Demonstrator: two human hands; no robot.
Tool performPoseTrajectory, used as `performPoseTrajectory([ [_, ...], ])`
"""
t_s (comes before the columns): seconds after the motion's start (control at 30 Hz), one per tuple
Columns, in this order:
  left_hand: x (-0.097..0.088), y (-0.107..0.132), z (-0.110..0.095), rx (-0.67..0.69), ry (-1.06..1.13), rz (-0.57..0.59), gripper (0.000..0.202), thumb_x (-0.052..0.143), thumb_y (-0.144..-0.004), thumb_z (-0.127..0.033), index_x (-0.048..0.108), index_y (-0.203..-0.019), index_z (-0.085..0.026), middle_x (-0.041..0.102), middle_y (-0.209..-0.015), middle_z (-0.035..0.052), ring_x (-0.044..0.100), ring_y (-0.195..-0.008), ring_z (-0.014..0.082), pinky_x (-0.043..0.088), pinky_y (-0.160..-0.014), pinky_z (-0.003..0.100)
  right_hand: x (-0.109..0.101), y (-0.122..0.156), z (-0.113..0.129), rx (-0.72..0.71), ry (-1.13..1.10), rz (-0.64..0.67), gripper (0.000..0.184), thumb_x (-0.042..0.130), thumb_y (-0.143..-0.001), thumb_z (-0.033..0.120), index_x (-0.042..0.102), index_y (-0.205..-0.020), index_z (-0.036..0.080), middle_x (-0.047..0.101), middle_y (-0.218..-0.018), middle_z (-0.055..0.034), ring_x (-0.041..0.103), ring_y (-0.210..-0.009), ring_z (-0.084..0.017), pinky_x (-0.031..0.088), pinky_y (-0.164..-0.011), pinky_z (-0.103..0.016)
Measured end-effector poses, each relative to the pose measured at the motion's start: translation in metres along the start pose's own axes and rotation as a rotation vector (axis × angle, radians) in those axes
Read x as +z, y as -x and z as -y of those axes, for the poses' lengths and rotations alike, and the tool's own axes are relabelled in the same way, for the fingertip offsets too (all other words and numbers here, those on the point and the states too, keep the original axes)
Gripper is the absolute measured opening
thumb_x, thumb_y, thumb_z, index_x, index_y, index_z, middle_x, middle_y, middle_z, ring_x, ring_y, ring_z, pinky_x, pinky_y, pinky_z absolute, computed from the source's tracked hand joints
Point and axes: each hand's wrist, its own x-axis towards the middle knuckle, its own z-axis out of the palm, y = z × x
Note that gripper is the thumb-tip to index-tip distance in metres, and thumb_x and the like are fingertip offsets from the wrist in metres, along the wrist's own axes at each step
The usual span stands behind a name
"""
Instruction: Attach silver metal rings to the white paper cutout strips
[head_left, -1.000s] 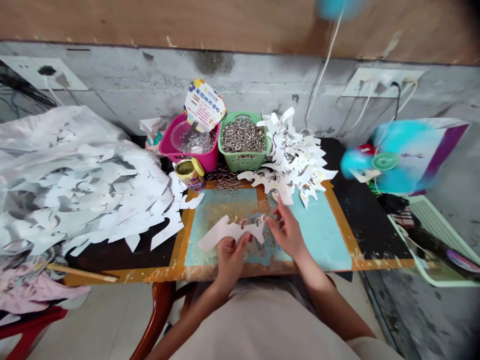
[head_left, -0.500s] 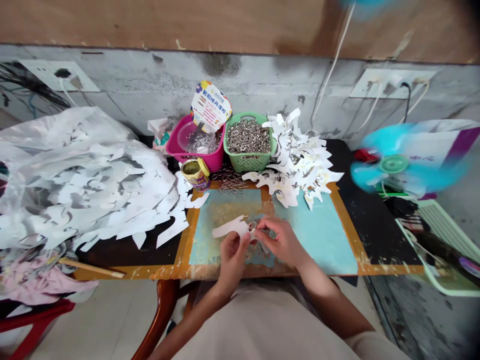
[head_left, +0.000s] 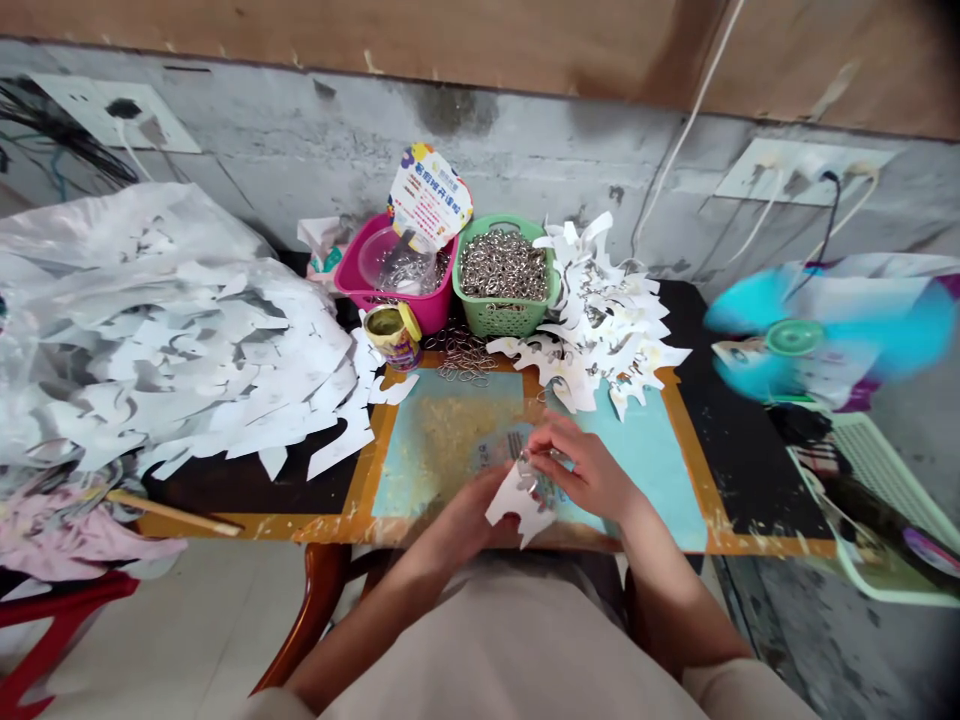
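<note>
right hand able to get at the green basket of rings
Probably yes: the right hand is over the blue mat, and the green basket sits just past its far edge; paper cutouts crowd only the basket's right side.

Chinese characters being displayed on upright printed card (head_left: 430,197); lines too small and blurred to be read.
</note>
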Motion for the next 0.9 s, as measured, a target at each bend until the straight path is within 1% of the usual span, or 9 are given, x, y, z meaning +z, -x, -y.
performPoseTrajectory([
  [0.07, -0.002, -0.008, 0.003, -0.083, 0.111, -0.02, 0.065, 0.054, -0.082, -0.073, 0.064, -0.115, -0.018, 0.069, -0.098, 0.0129, 0.067, -0.082, 0.0262, 0.054, -0.066, 0.036, 0.001, 0.003, -0.004, 0.172, -0.014, 0.027, 0.015, 0.053, -0.097, 0.034, 0.061, -0.095, 0.022, 0.065, -0.071, 0.0012, 0.058, -0.061, -0.013, 0.047, -0.061, -0.026],
  [0.13, -0.006, -0.01, 0.005, 0.06, 0.05, -0.081, 0.069, 0.054, -0.084, -0.07, 0.054, -0.129, -0.019, 0.064, -0.117, 0.0158, 0.065, -0.101, 0.0282, 0.054, -0.078, 0.037, 0.006, 0.005, -0.009, 0.3, -0.027, 0.015, 0.015, 0.056, -0.094, 0.034, 0.062, -0.092, 0.021, 0.059, -0.061, 0.0043, 0.049, -0.048, -0.011, 0.037, -0.049, -0.023],
  [0.2, -0.01, -0.007, 0.008, 0.255, -0.186, -0.095, 0.075, 0.07, -0.079, -0.056, 0.045, -0.14, -0.02, 0.055, -0.134, 0.0165, 0.058, -0.118, 0.0303, 0.051, -0.092, 0.04, 0.015, 0.006, -0.015, 0.362, -0.049, 0.014, 0.013, 0.059, -0.092, 0.033, 0.062, -0.088, 0.021, 0.056, -0.056, 0.006, 0.048, -0.044, -0.01, 0.035, -0.048, -0.023],
  [0.27, -0.013, -0.005, 0.012, 0.36, -0.465, -0.109, 0.077, 0.077, -0.075, -0.037, 0.041, -0.141, -0.021, 0.053, -0.135, 0.0156, 0.055, -0.121, 0.0301, 0.048, -0.097, 0.043, 0.024, 0.008, -0.023, 0.397, -0.048, 0.062, 0.014, 0.059, -0.092, 0.033, 0.062, -0.085, 0.021, 0.058, -0.057, 0.0055, 0.053, -0.045, -0.011, 0.038, -0.051, -0.024],
  [0.4, -0.018, -0.014, 0.023, 0.356, -0.835, -0.23, 0.042, 0.055, -0.086, -0.016, 0.05, -0.127, -0.018, 0.061, -0.113, 0.0119, 0.062, -0.105, 0.0246, 0.052, -0.09, 0.042, 0.031, 0.018, -0.043, 0.419, 0.253, 0.014, 0.015, 0.063, -0.089, 0.033, 0.067, -0.095, 0.02, 0.069, -0.082, -0.0046, 0.065, -0.068, -0.02, 0.048, -0.064, -0.031],
  [0.5, -0.018, -0.019, 0.024, 0.408, -1.107, -0.267, 0.036, 0.051, -0.088, -0.012, 0.055, -0.123, -0.019, 0.059, -0.117, 0.0133, 0.061, -0.106, 0.0258, 0.049, -0.093, 0.045, 0.029, 0.031, -0.053, 0.307, 0.453, -0.127, 0.025, 0.061, -0.09, 0.026, 0.065, -0.114, 0.019, 0.068, -0.108, -0.013, 0.064, -0.097, -0.028, 0.052, -0.083, -0.042],
  [0.6, -0.013, -0.017, 0.02, 0.544, -1.387, -0.369, 0.031, 0.056, -0.089, -0.016, 0.061, -0.119, -0.019, 0.055, -0.127, 0.0171, 0.053, -0.118, 0.0332, 0.041, -0.101, 0.054, 0.028, 0.042, -0.056, 0.118, 0.401, -0.149, 0.033, 0.052, -0.094, 0.019, 0.06, -0.127, 0.022, 0.066, -0.121, -0.012, 0.059, -0.113, -0.029, 0.05, -0.096, -0.047],
  [0.73, -0.008, -0.014, 0.017, 0.697, -1.462, -0.457, 0.016, 0.057, -0.091, -0.02, 0.067, -0.103, -0.019, 0.06, -0.117, 0.0154, 0.056, -0.108, 0.0306, 0.044, -0.093, 0.048, 0.035, 0.05, -0.057, 0.004, 0.326, -0.045, 0.04, 0.047, -0.096, 0.017, 0.055, -0.135, 0.023, 0.062, -0.134, -0.01, 0.052, -0.129, -0.027, 0.045, -0.107, -0.05],
  [0.9, -0.004, -0.017, 0.029, 0.681, -1.384, -0.285, 0.019, 0.049, -0.096, -0.02, 0.068, -0.094, -0.018, 0.064, -0.096, 0.0091, 0.06, -0.084, 0.0196, 0.05, -0.078, 0.033, 0.043, 0.062, -0.056, 0.05, 0.4, -0.022, 0.033, 0.048, -0.097, 0.019, 0.06, -0.128, 0.021, 0.061, -0.136, -0.0105, 0.054, -0.125, -0.029, 0.045, -0.103, -0.049],
])
